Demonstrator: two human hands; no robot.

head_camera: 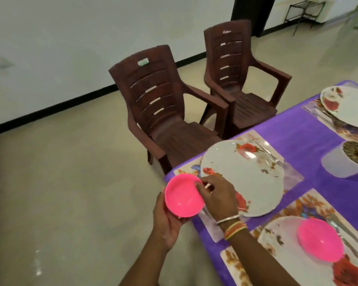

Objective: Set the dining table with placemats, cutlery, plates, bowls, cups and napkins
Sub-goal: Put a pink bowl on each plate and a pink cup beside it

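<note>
Two hands working: we are holding round pink plastic bowl at corner of purple-clothed table, left hand cupping it from beneath, right hand pinching its rim, just beside white floral plate.

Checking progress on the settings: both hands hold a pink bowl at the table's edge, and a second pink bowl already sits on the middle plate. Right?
Not quite. The head view shows the second pink bowl on the nearest plate, bottom right; the middle plate holds no bowl. The left hand and right hand do hold the first pink bowl at the edge of the table.
</note>
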